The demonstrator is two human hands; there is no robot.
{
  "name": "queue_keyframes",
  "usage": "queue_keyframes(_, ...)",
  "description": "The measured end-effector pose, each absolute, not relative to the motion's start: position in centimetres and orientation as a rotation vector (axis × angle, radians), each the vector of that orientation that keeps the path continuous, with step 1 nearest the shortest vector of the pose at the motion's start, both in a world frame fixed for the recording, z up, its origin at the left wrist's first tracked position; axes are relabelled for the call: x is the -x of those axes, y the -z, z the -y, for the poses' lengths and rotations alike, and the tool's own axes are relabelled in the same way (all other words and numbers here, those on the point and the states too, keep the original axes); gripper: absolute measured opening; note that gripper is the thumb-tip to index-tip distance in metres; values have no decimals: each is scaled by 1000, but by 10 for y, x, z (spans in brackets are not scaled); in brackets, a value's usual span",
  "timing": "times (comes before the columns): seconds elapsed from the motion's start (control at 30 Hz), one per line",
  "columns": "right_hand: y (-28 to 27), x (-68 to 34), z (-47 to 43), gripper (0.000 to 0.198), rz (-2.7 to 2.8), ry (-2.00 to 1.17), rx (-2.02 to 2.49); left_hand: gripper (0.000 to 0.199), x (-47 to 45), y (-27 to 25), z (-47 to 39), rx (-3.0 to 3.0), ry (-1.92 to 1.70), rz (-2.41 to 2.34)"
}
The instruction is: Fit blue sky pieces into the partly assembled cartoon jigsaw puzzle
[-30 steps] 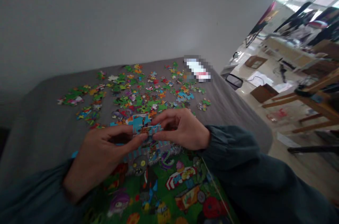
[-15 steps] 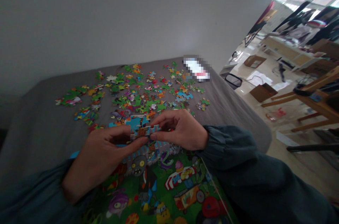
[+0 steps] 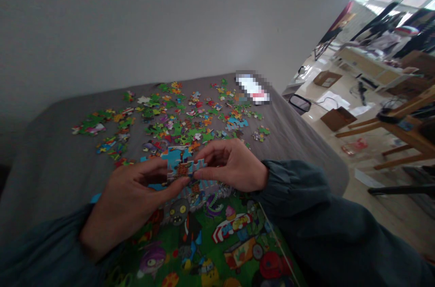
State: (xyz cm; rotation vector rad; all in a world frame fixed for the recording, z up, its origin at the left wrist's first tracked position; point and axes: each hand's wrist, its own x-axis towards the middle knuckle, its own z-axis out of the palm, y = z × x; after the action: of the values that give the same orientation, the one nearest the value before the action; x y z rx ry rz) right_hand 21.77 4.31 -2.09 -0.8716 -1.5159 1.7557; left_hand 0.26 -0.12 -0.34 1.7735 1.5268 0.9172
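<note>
Blue-and-orange joined pieces [image 3: 181,165] are pinched between both hands, raised a little above the assembled picture [image 3: 217,237] and the grey cloth [image 3: 44,160] beneath it. Left hand [image 3: 127,201] grip: thumb and forefinger closed on the cluster's left and lower edge, tips pointing right and slightly up, remaining fingers curled under. Right hand [image 3: 233,165] grip: thumb below, forefinger above, clamped on the cluster's right edge, knuckles turned up, wrist entering from the lower right in a dark sleeve [image 3: 306,205].

Cluster is held printed side toward the head camera, roughly level, likely so that the seam between its parts can be seen and pressed from both ends; the opposed pinches suit a squeeze along that seam. Whether the parts are fully locked cannot be told.

Assembled picture is kept nearest the body, with the cluster directly over its upper edge. Loose pieces [image 3: 176,115] are spread face up across the far cloth, well apart from the hands. Pixelated object [image 3: 253,88] lies at the far right of the spread.
</note>
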Motion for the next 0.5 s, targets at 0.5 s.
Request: queue_keyframes(0.5,14,-217,-40,35,1579,-1631,875,39,-3,0,2,-1901,-909,-1549)
